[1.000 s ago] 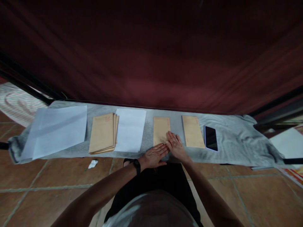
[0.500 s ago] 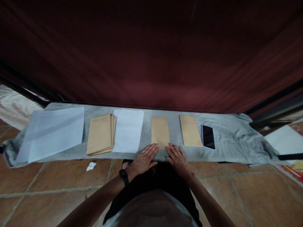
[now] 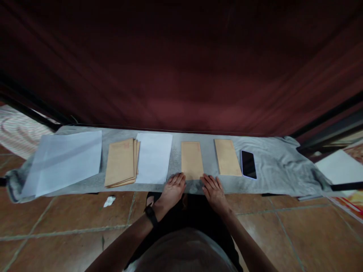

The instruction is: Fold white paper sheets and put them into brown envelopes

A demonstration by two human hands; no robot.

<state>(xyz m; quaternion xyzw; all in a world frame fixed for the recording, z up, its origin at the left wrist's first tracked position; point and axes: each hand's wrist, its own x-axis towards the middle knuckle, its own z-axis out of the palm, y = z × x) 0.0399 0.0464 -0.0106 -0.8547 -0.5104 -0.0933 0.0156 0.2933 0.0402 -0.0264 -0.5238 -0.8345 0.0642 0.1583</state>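
Observation:
A brown paper envelope (image 3: 192, 160) lies flat in the middle of the grey cloth, its long side pointing away from me. My left hand (image 3: 174, 189) rests flat at its lower left corner, the fingers stretched out and close together. At the lower right corner, the fingertips of my right hand (image 3: 214, 190) lie on or just beside the edge, extended and slightly spread. Neither hand grips anything. Further right is another brown envelope (image 3: 227, 157). To the left are a stack of white paper (image 3: 153, 158) and a pile of several brown envelopes (image 3: 120, 160).
A black-screened phone (image 3: 248, 164) in a pale case lies on the right. Large white sheets (image 3: 66, 160) cover the left end of the grey cloth (image 3: 275, 162). Behind the narrow surface rises a dark red panel (image 3: 181, 83). Crumpled white tissue (image 3: 109, 201) is on the tiled floor.
My left hand has drawn back slightly to the left, off the envelope's lower part, with its fingers closer together. My right hand has barely shifted. The envelopes stay in place.

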